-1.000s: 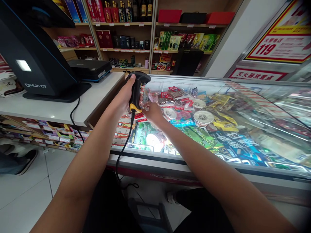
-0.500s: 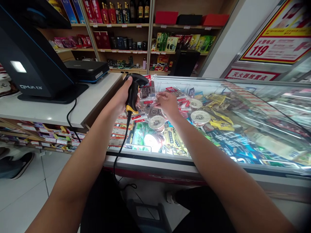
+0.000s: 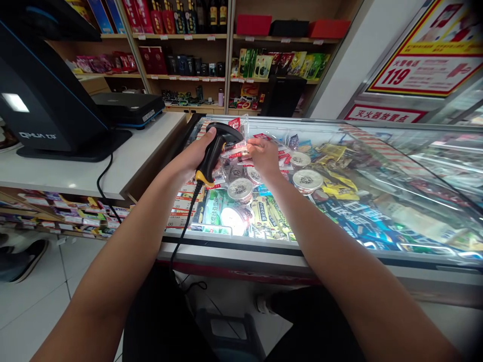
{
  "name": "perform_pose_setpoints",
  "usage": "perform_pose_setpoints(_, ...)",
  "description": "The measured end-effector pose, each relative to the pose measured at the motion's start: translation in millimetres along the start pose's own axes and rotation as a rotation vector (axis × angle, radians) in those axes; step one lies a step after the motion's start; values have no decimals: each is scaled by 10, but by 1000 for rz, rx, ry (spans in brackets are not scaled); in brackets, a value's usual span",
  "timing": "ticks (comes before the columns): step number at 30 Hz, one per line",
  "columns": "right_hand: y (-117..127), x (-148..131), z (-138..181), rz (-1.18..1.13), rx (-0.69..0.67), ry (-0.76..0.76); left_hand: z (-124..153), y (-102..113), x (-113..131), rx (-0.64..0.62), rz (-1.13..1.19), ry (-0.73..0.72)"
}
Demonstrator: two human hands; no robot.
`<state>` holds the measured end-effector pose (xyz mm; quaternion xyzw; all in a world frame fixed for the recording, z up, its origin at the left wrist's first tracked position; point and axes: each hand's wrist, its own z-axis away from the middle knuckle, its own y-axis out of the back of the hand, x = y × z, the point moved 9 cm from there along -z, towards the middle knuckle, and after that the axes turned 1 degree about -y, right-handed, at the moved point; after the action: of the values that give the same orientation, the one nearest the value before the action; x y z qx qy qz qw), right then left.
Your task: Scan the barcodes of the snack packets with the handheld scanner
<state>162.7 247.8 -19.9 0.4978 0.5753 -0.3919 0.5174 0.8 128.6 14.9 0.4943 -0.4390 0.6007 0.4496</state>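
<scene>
My left hand (image 3: 199,151) is wrapped round the handle of a black and yellow barcode scanner (image 3: 213,153), its cord running down over the freezer's edge. The scanner's head points right, over a clear plastic packet with red print (image 3: 237,149). Pinched at that packet's right side are the fingers of my right hand (image 3: 263,155). Other clear packets with red labels (image 3: 285,157) lie close beyond and beside my right hand. Round white-lidded tubs (image 3: 240,190) sit below my hands, among green and yellow wrapped packs (image 3: 264,213).
A glass-topped freezer (image 3: 241,246) full of packs spans the front. On the left, a counter (image 3: 151,151) carries a black terminal (image 3: 49,100) and a flat black scale (image 3: 128,108). Goods shelves (image 3: 181,37) stand behind. Someone's shoe (image 3: 32,259) shows at the lower left.
The scanner has tilted and shifted slightly right over the packet. The packet has turned, so a white barcode label now shows near my right fingers. The view has shifted a little.
</scene>
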Motion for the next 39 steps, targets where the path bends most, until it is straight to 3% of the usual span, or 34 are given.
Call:
perform_pose_setpoints(11, 82, -78, -36, -19, 27, 36, 23, 12, 72, 25, -8, -56)
perform_pose_setpoints(17, 774, -267, -279, 144, 301, 145, -33, 150, 148, 75, 29, -106)
perform_pose_setpoints(20, 1087, -167, -386, 217, 363, 86, -42, 189, 153, 103, 44, -108)
perform_pose_setpoints(23, 1302, -13, -456, 311, 404, 11, -48, 197, 138, 108, 42, -103)
perform_pose_setpoints(26, 1400, -80, -459, 494, 479, 84, -48, 200, 126, 100, 41, -100)
perform_pose_setpoints(28, 1325, -256, -391, 614, 518, 200, -43, 210, 135, 96, 42, -109)
perform_pose_setpoints(30, 1083, -426, -269, 661, 474, 300, -37, 227, 156, 100, 44, -126)
perform_pose_setpoints(33, 418, -483, -24, 580, 167, 327, -35, 253, 182, 117, 44, -139)
perform_pose_setpoints(36, -354, -289, 319, 590, -219, 265, -37, 250, 189, 116, 39, -134)
perform_pose_setpoints(39, -722, -85, 538, 764, -282, 244, -36, 228, 180, 101, 41, -118)
